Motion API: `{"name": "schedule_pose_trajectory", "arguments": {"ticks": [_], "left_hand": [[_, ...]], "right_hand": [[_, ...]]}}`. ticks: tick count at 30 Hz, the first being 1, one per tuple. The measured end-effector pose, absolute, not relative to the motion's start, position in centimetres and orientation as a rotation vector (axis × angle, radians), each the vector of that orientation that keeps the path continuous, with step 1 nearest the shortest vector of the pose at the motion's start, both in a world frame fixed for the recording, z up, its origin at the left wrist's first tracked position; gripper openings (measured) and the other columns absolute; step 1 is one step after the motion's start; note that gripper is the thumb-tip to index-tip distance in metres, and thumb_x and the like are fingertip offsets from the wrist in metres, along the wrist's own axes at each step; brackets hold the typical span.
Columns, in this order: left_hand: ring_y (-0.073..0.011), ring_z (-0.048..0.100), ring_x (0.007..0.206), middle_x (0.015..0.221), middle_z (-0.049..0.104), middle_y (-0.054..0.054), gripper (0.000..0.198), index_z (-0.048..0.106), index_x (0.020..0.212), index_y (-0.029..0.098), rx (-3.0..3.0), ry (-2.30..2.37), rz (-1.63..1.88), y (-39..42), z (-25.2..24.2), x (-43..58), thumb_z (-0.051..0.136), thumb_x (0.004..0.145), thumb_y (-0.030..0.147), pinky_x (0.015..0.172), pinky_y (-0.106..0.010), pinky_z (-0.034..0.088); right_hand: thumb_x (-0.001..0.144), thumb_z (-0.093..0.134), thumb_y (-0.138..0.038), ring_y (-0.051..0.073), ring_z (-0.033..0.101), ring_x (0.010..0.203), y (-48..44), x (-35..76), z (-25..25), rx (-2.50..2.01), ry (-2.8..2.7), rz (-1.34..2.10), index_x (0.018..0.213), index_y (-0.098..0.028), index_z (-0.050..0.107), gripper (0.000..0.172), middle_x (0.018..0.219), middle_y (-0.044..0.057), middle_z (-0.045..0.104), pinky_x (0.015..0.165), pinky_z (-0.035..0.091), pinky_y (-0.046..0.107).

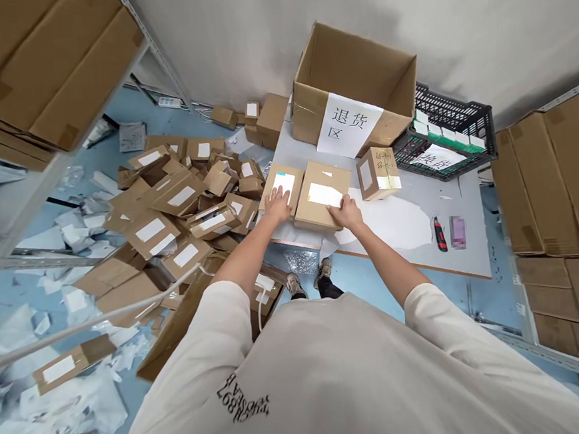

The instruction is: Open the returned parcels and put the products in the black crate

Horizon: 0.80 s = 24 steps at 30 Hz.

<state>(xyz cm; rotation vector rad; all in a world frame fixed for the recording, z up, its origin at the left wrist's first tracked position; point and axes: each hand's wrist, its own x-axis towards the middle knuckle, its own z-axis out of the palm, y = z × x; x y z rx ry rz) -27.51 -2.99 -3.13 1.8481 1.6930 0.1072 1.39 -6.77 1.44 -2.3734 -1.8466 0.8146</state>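
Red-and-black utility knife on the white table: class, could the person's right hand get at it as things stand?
Probably yes. The right hand rests on a flat brown cardboard box, and the red-and-black utility knife lies further right on the bare white table, with nothing standing between them.

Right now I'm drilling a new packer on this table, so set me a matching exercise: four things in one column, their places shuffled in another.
Things:
1 left hand
2 right hand
3 open carton
4 cutter

Places:
A bears a white paper sign
B lies on the table, right of the boxes
C flat on the left flat box
D on the middle flat box, at its near corner

Pairs: 1-C, 2-D, 3-A, 4-B
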Motion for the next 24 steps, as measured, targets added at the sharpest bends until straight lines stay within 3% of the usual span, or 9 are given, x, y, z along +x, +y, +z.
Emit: {"name": "schedule_pose_trajectory", "arguments": {"ticks": [3, 8, 11, 16, 20, 24], "left_hand": [[-0.0392, 0.032, 0.179, 0.189, 0.04, -0.02, 0.072, 0.054, 0.173, 0.017, 1.824, 1.725, 0.23, -2.4, -2.3, -26.9, 0.059, 0.102, 0.028, 0.145, -0.062, 0.029], [-0.0395, 0.042, 0.172, 0.181, 0.051, -0.018, 0.069, 0.057, 0.171, 0.02, 1.947, 1.61, 0.424, -1.1, 0.4, -22.6, 0.053, 0.103, 0.023, 0.143, -0.063, 0.034], [-0.0391, 0.043, 0.17, 0.18, 0.052, -0.017, 0.066, 0.058, 0.17, 0.022, 2.038, 1.507, 0.49, -0.6, 2.1, -18.2, 0.051, 0.105, 0.022, 0.143, -0.066, 0.033], [-0.0344, 0.046, 0.169, 0.177, 0.055, -0.017, 0.059, 0.063, 0.164, 0.019, 2.158, 1.362, 0.505, 0.0, 3.4, -9.9, 0.046, 0.108, 0.017, 0.142, -0.061, 0.035], [-0.0329, 0.051, 0.166, 0.175, 0.056, -0.019, 0.061, 0.063, 0.163, 0.017, 2.154, 1.282, 0.443, 1.0, 2.3, -3.3, 0.05, 0.104, 0.015, 0.141, -0.054, 0.041], [-0.0351, 0.058, 0.162, 0.168, 0.064, -0.021, 0.069, 0.057, 0.168, 0.016, 2.036, 1.289, 0.414, 2.0, -0.4, 2.4, 0.054, 0.099, 0.015, 0.141, -0.059, 0.043]], "right_hand": [[0.114, 0.051, -0.058, 0.037, 0.071, 0.122, -7.0, 3.4, 1.6, -2.336, -1.846, 0.801, 0.126, -0.027, 0.056, 0.033, 0.136, 0.016, 0.072, 0.104, 0.06, 0.052], [0.112, 0.053, -0.045, 0.04, 0.065, 0.137, -7.2, 8.3, 2.1, -2.364, -1.809, 0.697, 0.133, -0.024, 0.06, 0.03, 0.152, 0.021, 0.066, 0.111, 0.057, 0.054], [0.11, 0.055, -0.039, 0.042, 0.061, 0.144, -6.9, 11.3, 2.3, -2.378, -1.818, 0.642, 0.14, -0.021, 0.062, 0.036, 0.156, 0.023, 0.063, 0.118, 0.054, 0.057], [0.106, 0.057, -0.037, 0.045, 0.055, 0.151, -5.7, 16.3, 2.1, -2.379, -1.799, 0.618, 0.152, -0.017, 0.061, 0.05, 0.166, 0.025, 0.056, 0.124, 0.049, 0.062], [0.103, 0.059, -0.038, 0.047, 0.047, 0.159, -4.0, 20.6, 1.4, -2.335, -1.773, 0.612, 0.159, -0.019, 0.059, 0.059, 0.18, 0.025, 0.044, 0.128, 0.045, 0.069], [0.1, 0.063, -0.04, 0.046, 0.046, 0.165, -1.7, 24.5, 0.3, -2.221, -1.809, 0.788, 0.167, -0.02, 0.055, 0.07, 0.186, 0.023, 0.039, 0.131, 0.044, 0.068]]}}
